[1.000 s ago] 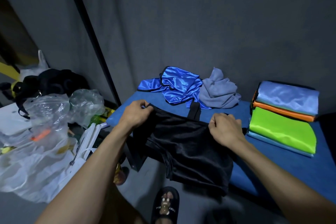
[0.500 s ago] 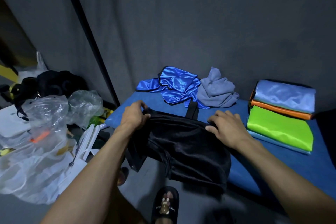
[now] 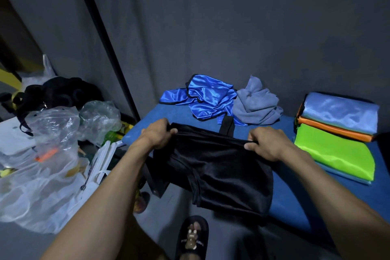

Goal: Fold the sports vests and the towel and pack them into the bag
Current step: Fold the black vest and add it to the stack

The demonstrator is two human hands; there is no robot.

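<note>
A black bag hangs over the front edge of the blue table, its strap sticking up at the back. My left hand grips the bag's top edge at the left corner. My right hand grips the same edge at the right. Behind the bag lie a crumpled shiny blue vest and a crumpled grey towel. At the right a stack of folded vests shows light blue, orange and lime green layers.
Clear plastic bags and black items clutter a surface at the left. A grey curtain wall with a black pole stands behind the table. A foot in a black slipper is on the floor below the table's edge.
Both hands have shifted apart along the bag's top edge, and my right hand has closed on it. The edge is now pulled taut between them.
</note>
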